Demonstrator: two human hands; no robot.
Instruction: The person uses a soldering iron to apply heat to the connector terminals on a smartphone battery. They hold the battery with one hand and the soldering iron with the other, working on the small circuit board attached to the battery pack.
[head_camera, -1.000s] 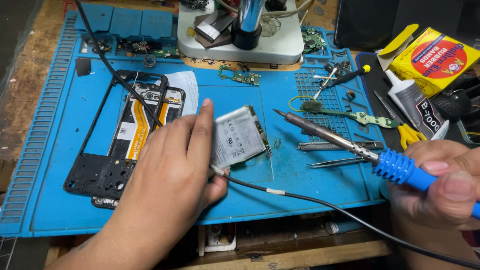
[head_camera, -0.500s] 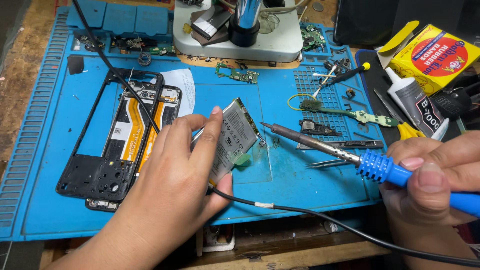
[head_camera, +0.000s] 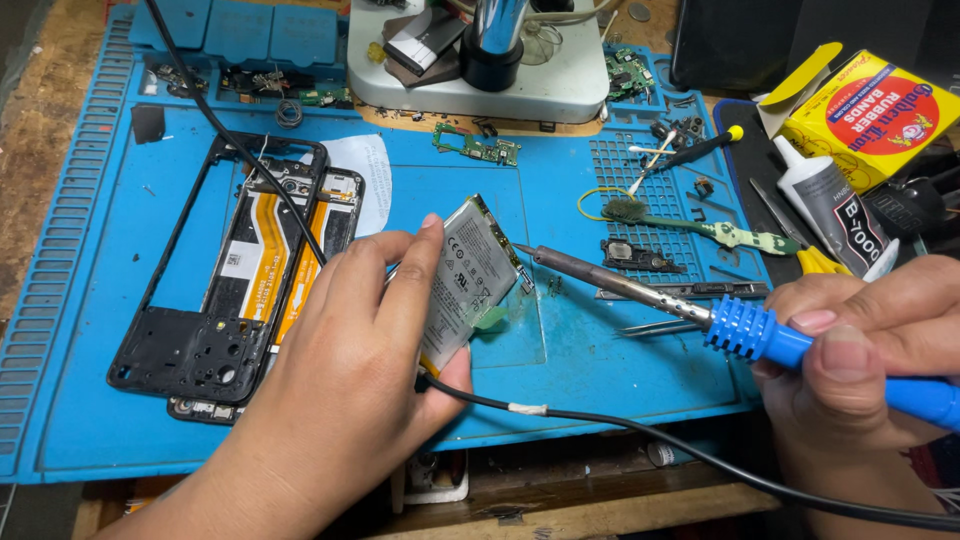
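The flat silver phone battery (head_camera: 473, 278) is being held tilted up on its long edge just above the blue work mat (head_camera: 100, 400), near the middle of the view, its labelled face turned toward the camera so the connector corner at its 2 o'clock end is lying exposed. The left hand (head_camera: 340, 380) is closing around it from the 8 o'clock side, fingers (head_camera: 415, 270) curled over the face and thumb tucked under the lower edge, which seems to be steadying it against any push. The tip of the soldering iron (head_camera: 620, 285) is touching that upper corner, coming in from 4 o'clock at a shallow angle. The right hand (head_camera: 860, 350) is wrapping snugly around the iron's blue handle, thumb pressing on top, well back from the hot shaft, probably for both safety and fine control. The iron's black cord (head_camera: 600, 425) is trailing across the mat's front edge and under the left hand.

At 9 o'clock from the battery, the opened phone frame (head_camera: 215, 300) is lying flat with its orange flex cables showing. At 12 o'clock the microscope base (head_camera: 560, 85) is standing. Out at 2 o'clock, on the desk, a green-handled brush (head_camera: 700, 228), a glue tube (head_camera: 830, 215) and a yellow box (head_camera: 870, 115) are sitting within easy reach of the right hand.
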